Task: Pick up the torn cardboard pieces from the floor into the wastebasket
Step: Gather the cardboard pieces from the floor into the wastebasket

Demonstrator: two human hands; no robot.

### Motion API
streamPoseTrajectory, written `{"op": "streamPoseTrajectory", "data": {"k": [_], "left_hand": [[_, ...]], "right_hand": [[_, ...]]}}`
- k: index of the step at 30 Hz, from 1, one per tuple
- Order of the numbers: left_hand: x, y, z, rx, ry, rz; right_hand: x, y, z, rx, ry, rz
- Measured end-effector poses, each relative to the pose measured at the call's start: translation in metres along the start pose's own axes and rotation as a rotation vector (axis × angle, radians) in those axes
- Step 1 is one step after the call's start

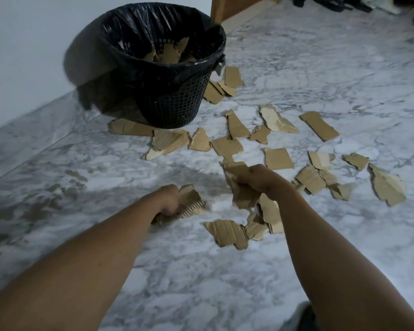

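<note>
Two bunches of cardboard pieces [281,158] were held: the left hand [169,199] was curled around one, the right hand [256,179] clenched on another. Many pieces were scattered beyond. Both bunches should be gripped firmly and released above the wastebasket [153,75].

left hand [169,199]: closed on a ribbed cardboard piece [191,203], low at the floor [177,271] | right hand [256,179]: gripping a bunch of torn pieces [243,197] | wastebasket [153,75]: black liner, some cardboard inside | many scraps [319,125] scattered on the marble.
</note>
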State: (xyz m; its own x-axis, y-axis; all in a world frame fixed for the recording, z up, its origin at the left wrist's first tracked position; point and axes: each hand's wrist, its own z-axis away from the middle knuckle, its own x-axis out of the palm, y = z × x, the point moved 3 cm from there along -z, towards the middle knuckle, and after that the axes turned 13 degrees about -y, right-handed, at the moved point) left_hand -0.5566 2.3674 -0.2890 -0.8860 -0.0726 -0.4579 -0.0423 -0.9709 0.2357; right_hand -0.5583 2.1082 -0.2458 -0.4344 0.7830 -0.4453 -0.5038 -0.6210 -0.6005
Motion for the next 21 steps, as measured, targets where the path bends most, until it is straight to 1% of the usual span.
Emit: {"op": "streamPoseTrajectory", "data": {"k": [1,2,4,5,7,9,11,13,15,16,18,20,21], "left_hand": [[-0.002,0.008,0.001,0.034,-0.047,-0.035],[-0.003,0.018,0.002,0.065,-0.114,-0.071],[0.002,0.046,0.007,0.131,-0.234,-0.140],[0.009,0.063,0.009,0.172,-0.255,-0.195],[0.031,0.095,0.008,0.230,-0.198,-0.331],[0.059,0.116,0.001,0.225,-0.105,-0.418],[0.078,0.122,-0.009,0.204,-0.025,-0.403],[0.082,0.122,-0.018,0.255,0.036,-0.355],[0.073,0.120,-0.020,0.303,0.000,-0.376],[0.065,0.116,-0.021,0.301,-0.036,-0.376],[0.038,0.104,-0.019,0.236,-0.103,-0.432],[0.002,0.079,-0.014,0.122,-0.135,-0.497],[-0.015,0.066,-0.010,0.070,-0.121,-0.501]], "right_hand": [[-0.009,0.003,0.004,0.018,0.006,-0.033],[-0.016,0.006,0.009,0.050,-0.006,-0.013],[-0.021,0.015,0.022,0.146,-0.064,0.135],[-0.020,0.020,0.028,0.193,-0.100,0.201],[-0.008,0.033,0.035,0.265,-0.158,0.253],[0.005,0.043,0.040,0.298,-0.161,0.222],[0.013,0.051,0.043,0.317,-0.135,0.155],[0.017,0.057,0.050,0.332,-0.122,0.088],[0.025,0.055,0.056,0.343,-0.115,0.059],[0.032,0.056,0.055,0.324,-0.122,0.055],[0.049,0.054,0.053,0.317,-0.134,0.103],[0.069,0.054,0.048,0.290,-0.139,0.295],[0.078,0.053,0.045,0.253,-0.112,0.393]]}}
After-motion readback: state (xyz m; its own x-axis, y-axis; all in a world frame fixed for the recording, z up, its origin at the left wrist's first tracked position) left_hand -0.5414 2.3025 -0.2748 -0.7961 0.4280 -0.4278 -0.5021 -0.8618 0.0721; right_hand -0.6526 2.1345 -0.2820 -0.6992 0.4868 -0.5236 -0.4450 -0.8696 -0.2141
